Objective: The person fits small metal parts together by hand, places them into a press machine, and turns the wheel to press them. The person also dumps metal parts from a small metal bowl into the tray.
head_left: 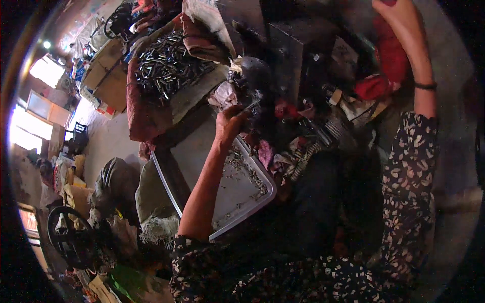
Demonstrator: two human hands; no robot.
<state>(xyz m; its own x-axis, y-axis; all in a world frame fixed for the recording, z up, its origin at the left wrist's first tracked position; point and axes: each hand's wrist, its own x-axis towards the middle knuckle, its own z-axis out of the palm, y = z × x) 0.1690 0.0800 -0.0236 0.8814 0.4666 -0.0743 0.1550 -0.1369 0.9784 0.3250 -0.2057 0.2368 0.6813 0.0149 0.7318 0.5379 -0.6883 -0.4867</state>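
My left hand reaches over a grey tray with a pale rim, its fingers pinched together beside a dark machine. A small shiny bit shows at the fingertips, too small to name. My right arm stretches up to the upper right edge, with a dark band at the wrist. Of my right hand only a part shows at the picture's edge; its fingers are hidden. Small metal scraps lie along the tray's right side.
Beyond the tray, a heap of short metal pieces rests on reddish-brown cloth. Crumpled rags lie by the machine's foot. A red cloth hangs near my right arm. A black handwheel stands at the lower left.
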